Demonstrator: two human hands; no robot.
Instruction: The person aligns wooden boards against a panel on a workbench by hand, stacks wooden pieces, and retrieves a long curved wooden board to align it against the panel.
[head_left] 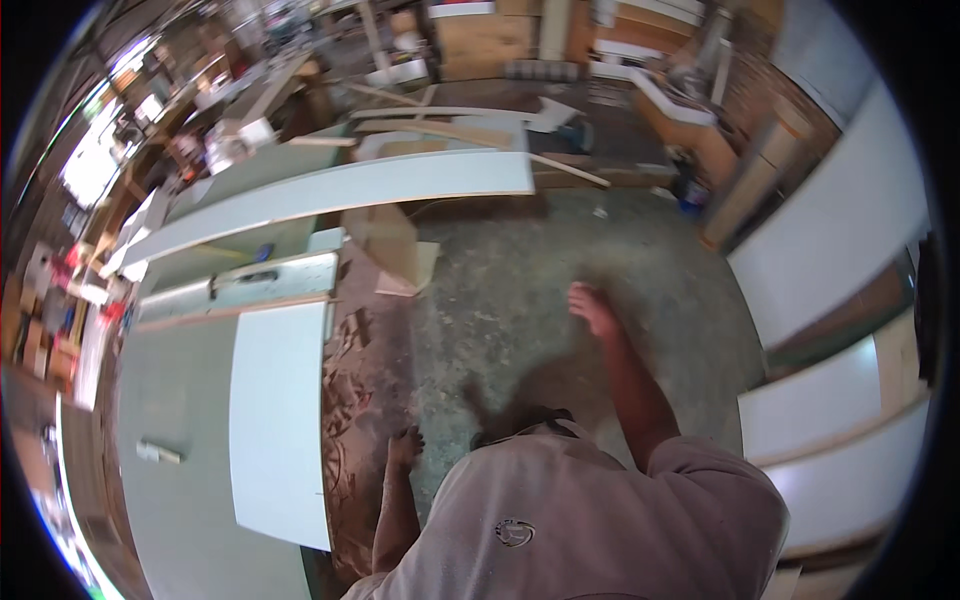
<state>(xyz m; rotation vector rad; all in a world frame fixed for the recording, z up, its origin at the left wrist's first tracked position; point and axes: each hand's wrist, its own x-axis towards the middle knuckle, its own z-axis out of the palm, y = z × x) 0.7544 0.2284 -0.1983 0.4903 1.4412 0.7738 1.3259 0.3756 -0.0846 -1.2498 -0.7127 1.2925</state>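
Observation:
My right arm stretches forward over the grey concrete floor. My right hand (594, 308) is raised with its fingers loosely extended, and nothing shows in it. Lower down on the left, my left hand (405, 446) hangs beside the workbench with its fingers apart; it also appears to hold nothing. Nearest to it is a white panel (279, 420), lying along the right edge of the grey-green bench top (180, 500). Beyond that panel, a long narrow white board (340, 187) lies across the far part of the bench.
Brown shavings and offcuts (345, 400) litter the floor along the bench. A small pale tool or block (158, 452) lies on the bench top. White panels (810, 410) lean or stand at the right. Wood strips and a plywood piece (385, 245) are ahead, with cluttered shelving behind.

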